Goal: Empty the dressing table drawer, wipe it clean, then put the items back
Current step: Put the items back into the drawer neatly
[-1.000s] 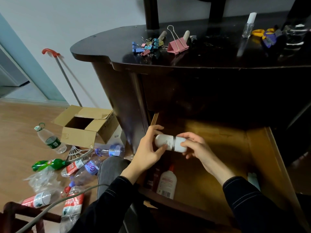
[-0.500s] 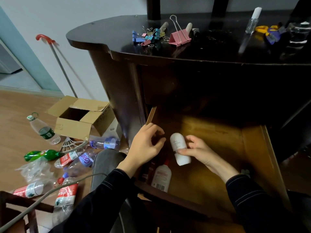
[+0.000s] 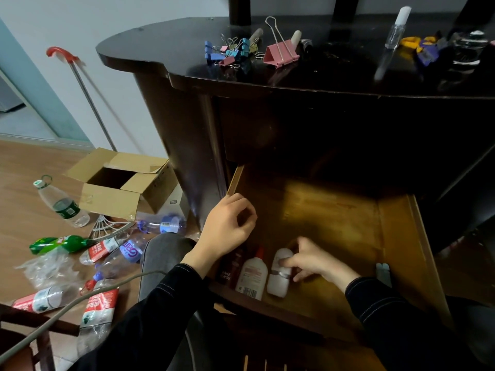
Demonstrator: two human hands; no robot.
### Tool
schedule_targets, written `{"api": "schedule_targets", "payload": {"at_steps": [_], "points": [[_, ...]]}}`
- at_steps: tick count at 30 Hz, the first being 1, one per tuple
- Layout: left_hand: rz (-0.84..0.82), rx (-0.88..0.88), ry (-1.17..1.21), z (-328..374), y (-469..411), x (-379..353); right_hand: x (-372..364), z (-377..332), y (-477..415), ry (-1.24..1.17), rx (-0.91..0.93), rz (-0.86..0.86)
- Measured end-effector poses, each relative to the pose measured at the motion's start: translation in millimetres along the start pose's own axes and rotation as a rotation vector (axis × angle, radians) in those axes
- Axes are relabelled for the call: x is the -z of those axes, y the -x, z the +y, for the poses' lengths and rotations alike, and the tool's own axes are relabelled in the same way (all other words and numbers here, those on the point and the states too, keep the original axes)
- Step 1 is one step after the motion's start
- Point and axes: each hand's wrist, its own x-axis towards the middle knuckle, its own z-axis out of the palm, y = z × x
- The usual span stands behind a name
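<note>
Right hand (image 3: 310, 259) pinches white bottle (image 3: 280, 279) by drawer (image 3: 396, 236) front edge; left hand (image 3: 227, 228) loosely curled at left wall.

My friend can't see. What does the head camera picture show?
A person's right hand holds a small white bottle at the front of an open wooden drawer, beside a red-capped white bottle. The left hand hangs loosely curled and empty by the drawer's left wall. Colourful binder clips sit on the dark table top above.

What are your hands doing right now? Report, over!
Left hand empty, fingers loosely curled, by left wall of the drawer. Right hand grips the white bottle low in the drawer. Red-capped bottle close beside it; nothing blocks the hand.
</note>
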Motion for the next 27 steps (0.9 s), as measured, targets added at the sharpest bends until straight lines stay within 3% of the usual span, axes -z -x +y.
{"api": "schedule_targets", "payload": {"at_steps": [6,10,14,27], "points": [[-0.005,-0.004,0.007,1,0,1,-6,3,3,0.011,-0.035,-0.094],[-0.011,-0.005,0.008,2,0,2,-10,6,0,0.196,0.01,-0.072],[-0.017,-0.006,0.008,1,0,1,-16,9,-4,0.092,-0.032,-0.126],[-0.036,0.003,-0.01,1,0,1,-22,10,-4,0.179,-0.005,-0.052]]}}
